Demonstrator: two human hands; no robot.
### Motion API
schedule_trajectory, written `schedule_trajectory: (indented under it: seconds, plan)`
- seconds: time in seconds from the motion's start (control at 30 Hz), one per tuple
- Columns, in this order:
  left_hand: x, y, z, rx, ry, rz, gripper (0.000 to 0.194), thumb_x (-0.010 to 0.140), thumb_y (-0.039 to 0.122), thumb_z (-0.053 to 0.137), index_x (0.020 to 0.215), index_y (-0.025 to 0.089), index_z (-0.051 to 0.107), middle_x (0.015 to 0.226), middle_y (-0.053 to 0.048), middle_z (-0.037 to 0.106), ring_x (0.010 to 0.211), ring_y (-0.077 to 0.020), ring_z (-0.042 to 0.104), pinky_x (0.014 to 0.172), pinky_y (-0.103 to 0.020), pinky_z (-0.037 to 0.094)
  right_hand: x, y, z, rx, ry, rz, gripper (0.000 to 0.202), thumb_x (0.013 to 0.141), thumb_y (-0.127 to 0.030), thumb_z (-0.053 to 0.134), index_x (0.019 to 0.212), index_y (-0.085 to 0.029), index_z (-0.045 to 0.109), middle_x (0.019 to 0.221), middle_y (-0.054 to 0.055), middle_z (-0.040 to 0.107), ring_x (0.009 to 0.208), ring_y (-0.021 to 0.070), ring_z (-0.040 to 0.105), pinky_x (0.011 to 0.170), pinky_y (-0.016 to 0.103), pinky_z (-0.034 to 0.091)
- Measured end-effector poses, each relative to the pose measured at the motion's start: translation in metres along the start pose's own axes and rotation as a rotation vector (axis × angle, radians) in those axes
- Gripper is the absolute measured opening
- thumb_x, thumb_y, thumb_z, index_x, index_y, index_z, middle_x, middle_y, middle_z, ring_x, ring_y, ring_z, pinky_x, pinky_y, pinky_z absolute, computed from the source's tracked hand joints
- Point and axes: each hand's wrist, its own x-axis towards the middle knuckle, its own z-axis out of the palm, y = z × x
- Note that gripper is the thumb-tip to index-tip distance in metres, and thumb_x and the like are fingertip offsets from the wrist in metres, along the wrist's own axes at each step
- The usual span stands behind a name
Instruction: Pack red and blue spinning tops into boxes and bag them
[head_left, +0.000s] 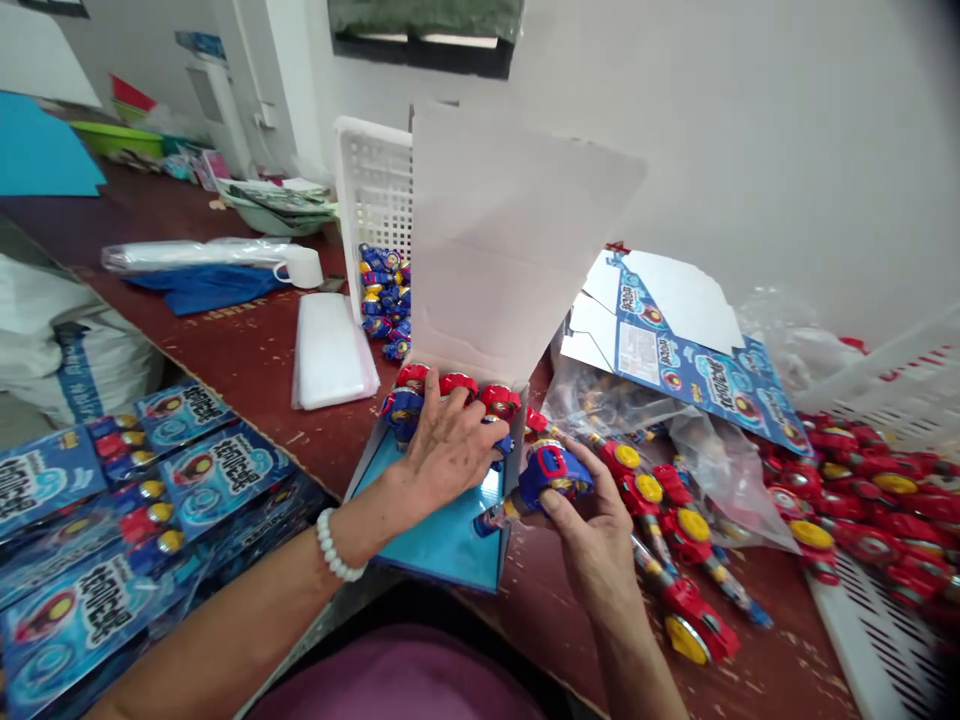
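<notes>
An open cardboard display box with a blue inside and a raised white lid stands in front of me. Along its back lies a row of red toys, with blue toys just in front. My left hand reaches into the box, fingers spread over these toys and touching them; some fingertips are hard to make out. Beside the box's right wall, my right hand grips a blue toy with a red-rimmed top. A slim printed tube extends from it toward the box.
Red toys with yellow discs lie right of the box, near clear plastic bags and flattened printed cartons. A white basket holds blue toys behind. Filled printed boxes are stacked left. A white mug stands farther back.
</notes>
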Motion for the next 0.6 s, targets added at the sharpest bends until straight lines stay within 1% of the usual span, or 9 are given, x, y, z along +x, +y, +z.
schedule_trajectory:
  seconds: [0.07,0.1,0.13,0.23,0.33,0.4,0.43,0.53,0.6]
  plan:
    - [0.003,0.001,-0.004,-0.011,-0.051,-0.005,0.017,0.083,0.029,0.064,0.100,0.025,0.067,0.089,-0.005,0.066,0.109,-0.0313,0.050,0.106,-0.071,0.016,-0.001,0.001,0.004,-0.113,0.022,-0.109,0.050,0.077,-0.034,0.076,0.119,-0.023,0.052,0.122,0.008,0.056,0.112,0.0256,0.054,0.099,0.044,0.045]
    - [0.004,0.001,-0.007,-0.020,-0.055,-0.006,0.020,0.085,0.030,0.063,0.104,0.025,0.066,0.093,-0.005,0.067,0.110,-0.0309,0.050,0.106,-0.071,0.013,-0.002,0.002,0.007,-0.184,0.027,-0.180,0.049,0.079,-0.033,0.075,0.120,-0.023,0.051,0.125,0.008,0.054,0.116,0.0258,0.052,0.102,0.045,0.042]
    - [0.005,0.000,-0.010,-0.032,-0.034,-0.008,0.024,0.087,0.030,0.060,0.110,0.025,0.064,0.101,-0.005,0.067,0.112,-0.0302,0.050,0.108,-0.070,0.012,-0.003,0.001,0.010,-0.255,0.013,-0.254,0.048,0.081,-0.031,0.072,0.123,-0.023,0.049,0.128,0.009,0.052,0.119,0.0258,0.049,0.104,0.045,0.040]
    - [-0.004,-0.008,-0.023,-0.055,0.113,-0.054,0.032,0.091,0.032,0.054,0.123,0.027,0.057,0.124,-0.004,0.062,0.119,-0.0289,0.049,0.111,-0.065,0.011,-0.005,-0.001,0.014,-0.406,-0.118,-0.430,0.050,0.089,-0.024,0.061,0.135,-0.024,0.040,0.135,0.010,0.046,0.126,0.0246,0.044,0.107,0.043,0.037]
    - [-0.032,-0.022,-0.028,-0.074,0.290,-0.176,0.031,0.091,0.032,0.055,0.122,0.028,0.057,0.127,-0.003,0.061,0.120,-0.0268,0.051,0.112,-0.059,0.017,-0.007,-0.001,0.014,-0.400,-0.254,-0.499,0.051,0.091,-0.018,0.057,0.138,-0.026,0.037,0.138,0.009,0.043,0.130,0.0241,0.041,0.108,0.041,0.037]
    - [-0.059,-0.032,-0.022,-0.134,0.356,-0.280,0.030,0.091,0.031,0.054,0.121,0.027,0.057,0.126,-0.004,0.061,0.119,-0.0247,0.053,0.112,-0.053,0.022,-0.009,0.001,0.014,-0.357,-0.309,-0.516,0.052,0.090,-0.018,0.058,0.137,-0.027,0.038,0.139,0.009,0.042,0.130,0.0252,0.041,0.107,0.041,0.039]
    - [-0.073,-0.037,-0.016,-0.181,0.366,-0.336,0.030,0.093,0.031,0.050,0.122,0.026,0.056,0.127,-0.005,0.060,0.119,-0.0240,0.053,0.111,-0.050,0.026,-0.010,0.002,0.014,-0.342,-0.328,-0.522,0.053,0.090,-0.018,0.059,0.138,-0.027,0.038,0.140,0.009,0.042,0.130,0.0259,0.041,0.107,0.042,0.040]
    - [-0.107,-0.046,0.005,-0.339,0.337,-0.509,0.038,0.096,0.035,0.038,0.130,0.021,0.051,0.131,-0.009,0.055,0.122,-0.0236,0.050,0.109,-0.043,0.032,-0.010,0.006,0.014,-0.329,-0.354,-0.532,0.055,0.091,-0.017,0.058,0.140,-0.027,0.036,0.141,0.011,0.041,0.130,0.0272,0.042,0.104,0.044,0.042]
    - [-0.118,-0.049,0.017,-0.461,0.294,-0.613,0.045,0.097,0.041,0.033,0.133,0.019,0.048,0.135,-0.009,0.052,0.126,-0.0231,0.046,0.110,-0.040,0.033,-0.008,0.007,0.013,-0.337,-0.339,-0.556,0.053,0.092,-0.018,0.058,0.140,-0.026,0.037,0.141,0.012,0.041,0.130,0.0281,0.042,0.104,0.045,0.043]
